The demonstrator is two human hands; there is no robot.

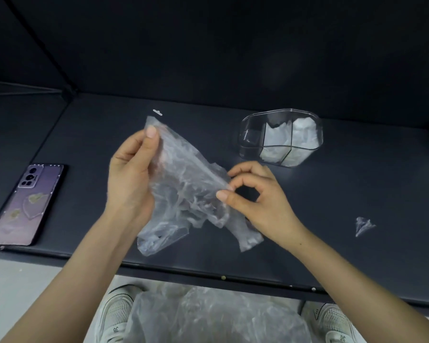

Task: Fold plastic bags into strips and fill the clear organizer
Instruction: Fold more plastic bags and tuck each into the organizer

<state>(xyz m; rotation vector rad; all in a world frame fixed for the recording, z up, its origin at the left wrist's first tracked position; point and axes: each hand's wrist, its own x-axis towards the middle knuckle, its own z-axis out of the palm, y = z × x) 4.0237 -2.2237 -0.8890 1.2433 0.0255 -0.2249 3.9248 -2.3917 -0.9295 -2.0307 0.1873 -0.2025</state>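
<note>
Between your left hand (131, 174) and right hand (260, 201), fingers (151, 132) of both pinched on its upper edge, the plastic bag (183, 184) hangs crumpled, nearer than the clear organizer (249, 137); you seem to be straightening it, and a flat lengthwise fold should come next.

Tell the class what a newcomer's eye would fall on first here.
A crumpled clear plastic bag is held up at centre, pinched by the left hand and right hand. Behind it to the right stands the clear organizer, two compartments stuffed with white plastic. A purple phone lies far left.
</note>
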